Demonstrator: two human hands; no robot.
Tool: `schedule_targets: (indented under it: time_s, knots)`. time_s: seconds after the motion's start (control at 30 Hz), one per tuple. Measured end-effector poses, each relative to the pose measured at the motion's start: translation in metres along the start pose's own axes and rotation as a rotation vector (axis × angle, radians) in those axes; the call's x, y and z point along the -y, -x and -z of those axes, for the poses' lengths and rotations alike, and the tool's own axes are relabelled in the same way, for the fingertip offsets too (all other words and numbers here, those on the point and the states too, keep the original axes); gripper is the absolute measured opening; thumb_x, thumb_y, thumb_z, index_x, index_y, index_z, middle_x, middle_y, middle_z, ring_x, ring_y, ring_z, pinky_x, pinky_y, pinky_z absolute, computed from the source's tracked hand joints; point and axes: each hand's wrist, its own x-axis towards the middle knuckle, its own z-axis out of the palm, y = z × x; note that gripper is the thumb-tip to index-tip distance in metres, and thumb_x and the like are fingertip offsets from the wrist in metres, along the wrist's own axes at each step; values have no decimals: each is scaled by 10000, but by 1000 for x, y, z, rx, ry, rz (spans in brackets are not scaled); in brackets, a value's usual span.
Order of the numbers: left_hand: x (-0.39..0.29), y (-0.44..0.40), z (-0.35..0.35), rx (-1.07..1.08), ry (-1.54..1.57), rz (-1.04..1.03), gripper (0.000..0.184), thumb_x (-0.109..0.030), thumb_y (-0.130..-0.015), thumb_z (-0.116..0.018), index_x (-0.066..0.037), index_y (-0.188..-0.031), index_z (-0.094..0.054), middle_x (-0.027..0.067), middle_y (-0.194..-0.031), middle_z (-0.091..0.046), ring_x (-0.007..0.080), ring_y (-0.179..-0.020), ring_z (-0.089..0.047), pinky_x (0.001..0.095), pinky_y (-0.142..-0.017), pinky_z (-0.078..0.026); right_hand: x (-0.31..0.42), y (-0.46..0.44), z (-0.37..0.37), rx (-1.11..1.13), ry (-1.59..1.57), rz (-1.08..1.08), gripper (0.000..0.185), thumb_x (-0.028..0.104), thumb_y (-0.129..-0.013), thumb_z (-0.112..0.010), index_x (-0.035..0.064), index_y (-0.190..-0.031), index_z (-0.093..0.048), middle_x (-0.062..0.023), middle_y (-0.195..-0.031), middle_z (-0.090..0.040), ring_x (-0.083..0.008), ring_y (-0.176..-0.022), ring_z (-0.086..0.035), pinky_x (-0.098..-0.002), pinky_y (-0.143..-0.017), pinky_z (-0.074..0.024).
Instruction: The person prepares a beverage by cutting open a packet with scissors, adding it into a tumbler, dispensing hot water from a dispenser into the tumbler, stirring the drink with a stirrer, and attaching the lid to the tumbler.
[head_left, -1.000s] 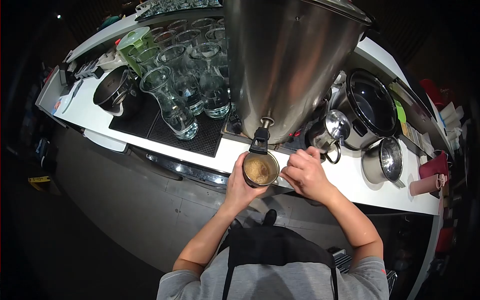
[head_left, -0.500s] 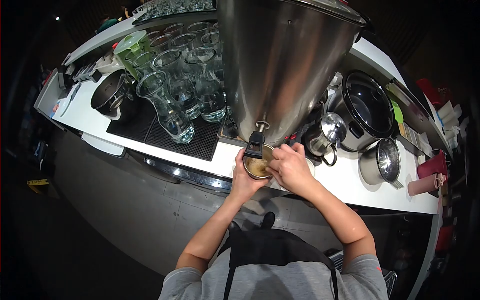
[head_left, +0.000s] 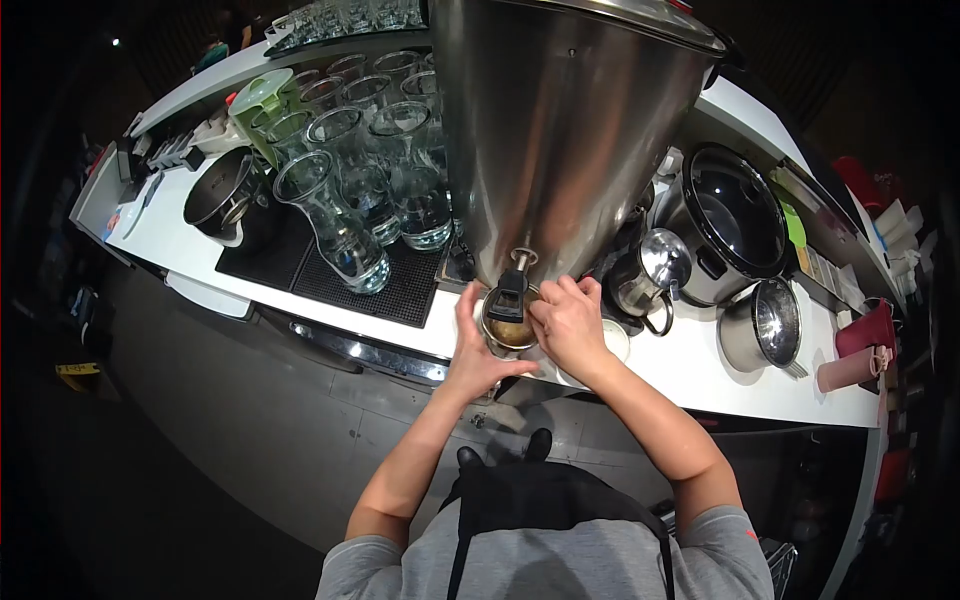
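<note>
A metal cup [head_left: 510, 333] with brown, frothy liquid stands under the black tap [head_left: 508, 298] of a large steel urn [head_left: 560, 140]. My left hand [head_left: 474, 350] is beside the cup's left side, thumb and fingers spread around it without closing. At the cup's right rim is my right hand [head_left: 570, 325], its fingers bent and pressed together; what they hold, if anything, is hidden. Right of the cup, partly behind my right hand, a round white item [head_left: 614, 342] lies on the counter.
Glass carafes [head_left: 335, 225] stand on a black mat left of the urn, near a dark pitcher [head_left: 222, 200] and a green jug [head_left: 262, 100]. To the right are a steel kettle [head_left: 650, 270], a black-rimmed cooker [head_left: 735, 215], a steel pot [head_left: 760, 325] and a pink cylinder [head_left: 850, 371].
The cup has come further under the tap. My left hand has loosened from it and its fingers have spread. My right hand has moved left to the cup's rim.
</note>
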Motion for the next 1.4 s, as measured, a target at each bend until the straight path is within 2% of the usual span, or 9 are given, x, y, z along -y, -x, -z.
schedule_targets:
  time_s: [0.13,0.2,0.27,0.43,0.63,1.03,1.13,1.23,1.4]
  knots:
    - [-17,-20,38,-39,-182,-379,1086,-398,-565,-857,-96,-1431,-274,165,-1417,-354,360,-1326,-319,465,-1107,-215,-3,4,13,57,24,3,50,125,-673,-632,98,-631,-638,-29,-748,-508,-210,-818,-511,-424,-787,-343]
    - [-34,-34,52,24,-291,-461,570,-381,-661,-771,-167,-1171,-630,66,-1243,-579,335,-1276,-412,552,-1104,-134,0,5,16,81,-18,17,49,122,-671,-632,98,-628,-635,-29,-748,-507,-211,-819,-511,-424,-786,-344]
    - [-39,-44,56,24,-325,-485,381,-345,-688,-744,-156,-1018,-707,18,-1109,-655,300,-1229,-472,536,-1116,-102,7,1,13,72,-44,32,51,119,-669,-632,98,-623,-631,-29,-749,-506,-212,-820,-512,-423,-786,-345]
    - [-52,-64,59,11,-355,-513,271,-288,-705,-735,-173,-950,-728,-30,-976,-688,253,-1161,-533,535,-1121,-70,-5,0,2,-21,109,10,34,121,-636,-626,96,-613,-621,-30,-750,-506,-215,-824,-515,-426,-791,-351]
    - [-60,-73,60,30,-359,-465,212,-251,-729,-730,-167,-924,-733,-28,-908,-694,218,-1124,-553,536,-1123,-44,5,-1,9,45,-55,4,62,122,-650,-621,84,-603,-608,-31,-746,-507,-220,-837,-516,-432,-792,-352]
    - [-59,-54,62,86,-324,-418,275,-239,-700,-762,-131,-949,-720,13,-1039,-665,253,-1144,-549,542,-1113,-94,0,-2,-3,-34,40,-10,46,114,-638,-637,98,-605,-608,-28,-743,-491,-219,-818,-509,-434,-791,-347]
    - [-36,-24,51,26,-179,-268,845,-261,-608,-850,-69,-1329,-454,129,-1321,-487,303,-1255,-445,512,-1115,-159,-5,2,6,-8,60,23,44,107,-633,-634,96,-603,-605,-26,-739,-490,-219,-817,-510,-431,-786,-347]
    - [1,8,14,107,-16,29,1279,-319,-515,-903,38,-1437,-92,238,-1437,-268,351,-1334,-301,396,-1103,-255,1,3,11,46,-32,43,40,119,-643,-631,102,-611,-615,-22,-746,-505,-217,-818,-515,-427,-781,-348]
    - [16,15,-26,-82,-78,178,1134,-190,-520,-876,2,-1407,-196,226,-1300,-444,355,-1198,-473,399,-990,-406,2,9,-1,-48,19,14,41,134,-641,-633,104,-617,-619,-15,-758,-519,-210,-818,-517,-422,-781,-349]
